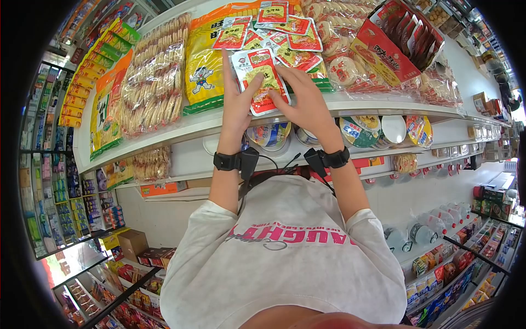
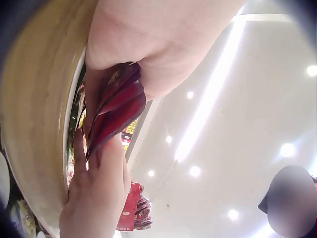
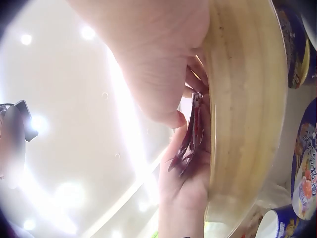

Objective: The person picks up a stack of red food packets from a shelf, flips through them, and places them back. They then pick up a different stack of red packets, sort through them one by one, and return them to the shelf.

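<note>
Several red, yellow and white snack packets [image 1: 262, 82] are held together in a small stack over the shelf edge, one printed face up. My left hand [image 1: 239, 104] grips the stack's left side, its thumb across the top packet. On the other side my right hand [image 1: 308, 107] has its thumb on the packet's lower right part. The packets' dark red edges [image 2: 118, 111] fan out below my left hand [image 2: 148, 39] in the left wrist view. In the right wrist view, the packets [image 3: 194, 126] show edge-on between my right hand [image 3: 148, 59] and the left palm [image 3: 185, 186].
Similar loose packets [image 1: 287, 26] lie on a yellow bag [image 1: 203, 60] just beyond the hands. Bagged round crackers [image 1: 153, 77] are at left, and a red display box [image 1: 386, 46] stands at right. The white shelf edge [image 1: 181, 130] runs beneath the wrists, above lidded tubs [image 1: 360, 130].
</note>
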Available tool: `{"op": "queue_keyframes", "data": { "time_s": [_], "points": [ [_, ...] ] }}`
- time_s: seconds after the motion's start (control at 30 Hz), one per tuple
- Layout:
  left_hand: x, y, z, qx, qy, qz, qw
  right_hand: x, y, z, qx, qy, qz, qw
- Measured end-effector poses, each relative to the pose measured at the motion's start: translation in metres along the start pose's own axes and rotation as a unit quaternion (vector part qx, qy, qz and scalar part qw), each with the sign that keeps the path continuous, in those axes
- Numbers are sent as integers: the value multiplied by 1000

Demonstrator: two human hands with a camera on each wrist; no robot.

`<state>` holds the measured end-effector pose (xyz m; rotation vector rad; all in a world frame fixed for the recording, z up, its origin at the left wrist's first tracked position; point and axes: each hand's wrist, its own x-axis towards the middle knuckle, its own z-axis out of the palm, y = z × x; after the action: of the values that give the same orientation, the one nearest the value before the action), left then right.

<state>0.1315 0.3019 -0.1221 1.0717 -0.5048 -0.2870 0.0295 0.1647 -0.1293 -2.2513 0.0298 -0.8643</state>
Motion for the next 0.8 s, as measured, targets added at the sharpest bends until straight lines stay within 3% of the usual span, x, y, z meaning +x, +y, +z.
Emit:
{"op": "queue_keyframes", "data": {
  "time_s": [0.2,0.3,0.4,0.43,0.63,0.8],
  "points": [
    [5,-8,-16,99,-51,-30,993,-1,-1,-1,41,-6,28,999],
    [5,-7,-14,15,-27,-70,997,1,0,4,91,41,32,994],
    [5,-11,-14,18,-13,-61,998,10,4,-12,53,76,52,994],
    [6,-11,-14,15,-13,-63,998,13,16,-18,-19,73,20,997],
    [5,-8,-10,-14,-2,-93,996,9,46,-11,-157,49,4,986],
    [7,-7,-10,-22,3,-106,994,7,53,-11,-167,31,4,986]
  ]
}}
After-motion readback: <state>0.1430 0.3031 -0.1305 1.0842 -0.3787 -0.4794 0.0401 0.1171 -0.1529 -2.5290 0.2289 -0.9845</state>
